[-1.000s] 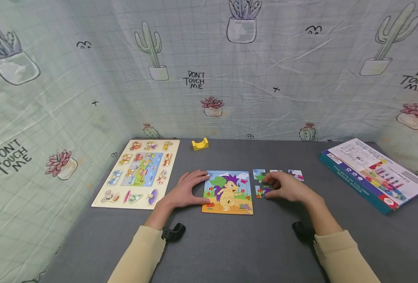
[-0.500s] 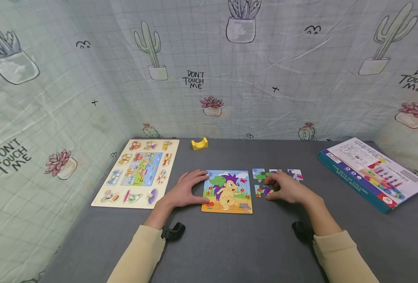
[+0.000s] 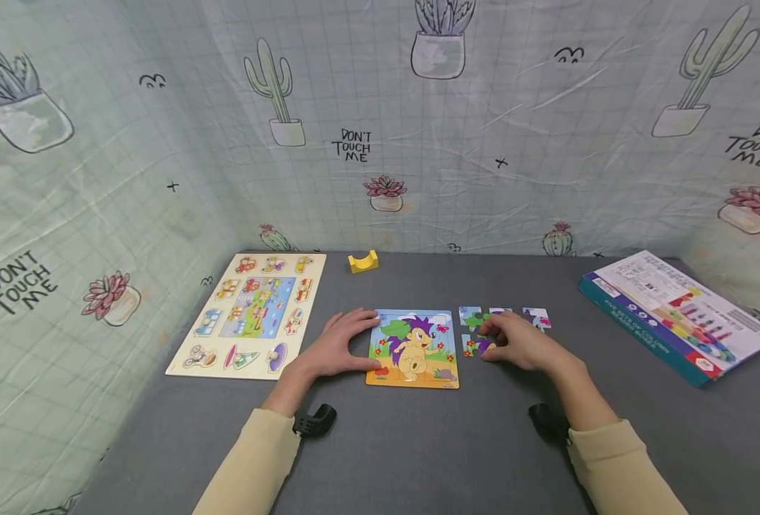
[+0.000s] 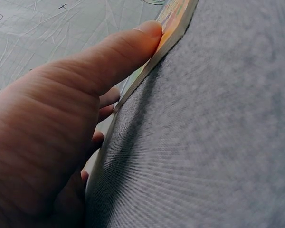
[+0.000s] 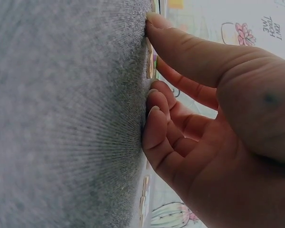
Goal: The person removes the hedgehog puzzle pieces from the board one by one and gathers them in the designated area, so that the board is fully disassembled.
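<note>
A square hedgehog puzzle (image 3: pixel 413 350) lies on the dark table. My left hand (image 3: pixel 336 348) rests at its left side, fingers spread, with the thumb (image 4: pixel 133 50) on its lower left edge. To its right are several loose jigsaw pieces. My right hand (image 3: pixel 522 342) is over them, thumb and index finger curled at a purple jigsaw piece (image 3: pixel 483 345), which they partly cover. A piece with red flowers (image 3: pixel 467 346) sits against it on the left. Behind are a blue-green piece (image 3: pixel 470 317) and a purple-and-pink corner piece (image 3: pixel 538 317); another is mostly hidden by the hand.
A wooden board of vehicle shapes (image 3: pixel 251 315) lies at the left. A yellow curved block (image 3: pixel 363 262) stands at the back. On the right is a flat teal-and-white box (image 3: pixel 678 315). Printed cloth (image 3: pixel 444 207) hangs behind and beside the table.
My right hand has shifted the purple piece and the flower piece very slightly, and they now sit close together. The left hand and the hedgehog puzzle stay in place.
</note>
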Motion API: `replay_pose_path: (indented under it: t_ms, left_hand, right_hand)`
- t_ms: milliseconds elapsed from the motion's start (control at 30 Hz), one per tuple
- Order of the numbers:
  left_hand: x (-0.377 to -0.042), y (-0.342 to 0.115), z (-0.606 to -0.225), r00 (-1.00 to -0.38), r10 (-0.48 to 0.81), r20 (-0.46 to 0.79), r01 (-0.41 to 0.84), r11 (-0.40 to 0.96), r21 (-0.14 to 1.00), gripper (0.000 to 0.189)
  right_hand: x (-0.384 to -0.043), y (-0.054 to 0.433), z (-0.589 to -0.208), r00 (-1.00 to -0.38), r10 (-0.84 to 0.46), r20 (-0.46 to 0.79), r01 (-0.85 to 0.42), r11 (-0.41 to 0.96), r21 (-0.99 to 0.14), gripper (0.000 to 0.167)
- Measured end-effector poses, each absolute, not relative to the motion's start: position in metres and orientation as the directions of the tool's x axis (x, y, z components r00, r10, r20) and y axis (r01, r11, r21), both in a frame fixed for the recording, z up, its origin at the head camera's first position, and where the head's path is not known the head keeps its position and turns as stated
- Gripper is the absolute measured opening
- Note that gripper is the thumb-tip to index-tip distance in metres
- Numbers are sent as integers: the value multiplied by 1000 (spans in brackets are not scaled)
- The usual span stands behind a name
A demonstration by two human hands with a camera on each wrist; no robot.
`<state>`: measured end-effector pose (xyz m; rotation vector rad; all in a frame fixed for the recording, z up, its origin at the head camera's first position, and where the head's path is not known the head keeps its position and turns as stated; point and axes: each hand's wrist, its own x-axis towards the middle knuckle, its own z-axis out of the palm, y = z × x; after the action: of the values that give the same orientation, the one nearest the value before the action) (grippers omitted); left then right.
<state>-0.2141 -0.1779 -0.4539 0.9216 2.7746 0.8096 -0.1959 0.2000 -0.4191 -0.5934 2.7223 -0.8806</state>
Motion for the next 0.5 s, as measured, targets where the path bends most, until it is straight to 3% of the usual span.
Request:
replay_pose_path:
  t_ms: [500]
  left_hand:
    - [-214,-178,-454,-807,588,58,524,668,528,85]
  right_hand:
    - [-194,199,-419,-896,-439,-65,-316,734,-601,33]
